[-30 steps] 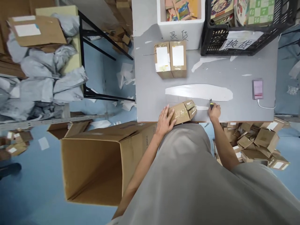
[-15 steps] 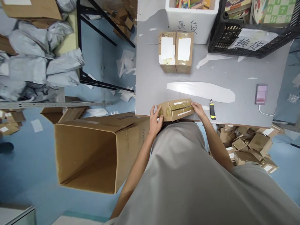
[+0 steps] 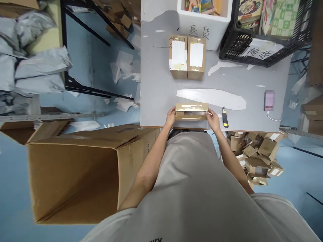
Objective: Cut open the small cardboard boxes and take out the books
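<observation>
A small cardboard box (image 3: 191, 107) with shiny tape lies at the table's front edge, its top flaps parted along a gap in the middle. My left hand (image 3: 171, 116) grips its left end, fingers closed against the side. At the right end my right hand (image 3: 212, 118) holds the box, with the fingers at the flap's corner. Just right of that hand lies a yellow and black box cutter (image 3: 225, 117). Behind the box a long strip of white bare surface (image 3: 212, 97) shows on the grey table (image 3: 156, 90).
Two taped cardboard boxes (image 3: 187, 57) stand side by side before a white bin (image 3: 204, 30). A black crate (image 3: 257, 50) of books is at the back right. A phone (image 3: 269, 101) on a cable lies right. A large open carton (image 3: 75, 181) stands left; discarded boxes (image 3: 259, 154) lie right.
The small box has turned to lie straight along the table edge, and its flaps have come apart. My left hand has closed on its left end. The camera view has shifted.
</observation>
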A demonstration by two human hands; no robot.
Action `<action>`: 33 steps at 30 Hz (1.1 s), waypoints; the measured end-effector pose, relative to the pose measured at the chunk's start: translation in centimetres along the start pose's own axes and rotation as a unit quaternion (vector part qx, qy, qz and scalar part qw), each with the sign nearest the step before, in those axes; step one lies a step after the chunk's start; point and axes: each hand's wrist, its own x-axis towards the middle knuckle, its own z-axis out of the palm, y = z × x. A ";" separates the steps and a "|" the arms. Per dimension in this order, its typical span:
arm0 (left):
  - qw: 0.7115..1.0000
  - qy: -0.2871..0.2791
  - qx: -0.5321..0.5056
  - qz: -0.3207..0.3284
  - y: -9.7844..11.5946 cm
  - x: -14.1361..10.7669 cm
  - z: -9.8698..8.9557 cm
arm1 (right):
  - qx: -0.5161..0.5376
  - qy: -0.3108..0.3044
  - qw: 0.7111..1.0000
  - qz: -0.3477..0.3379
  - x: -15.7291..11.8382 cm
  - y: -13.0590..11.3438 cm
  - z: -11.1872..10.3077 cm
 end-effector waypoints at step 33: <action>0.819 -0.272 0.384 0.328 8.1 -5.0 -2.5 | -0.294 -0.005 0.954 -0.053 -0.1 -3.3 4.4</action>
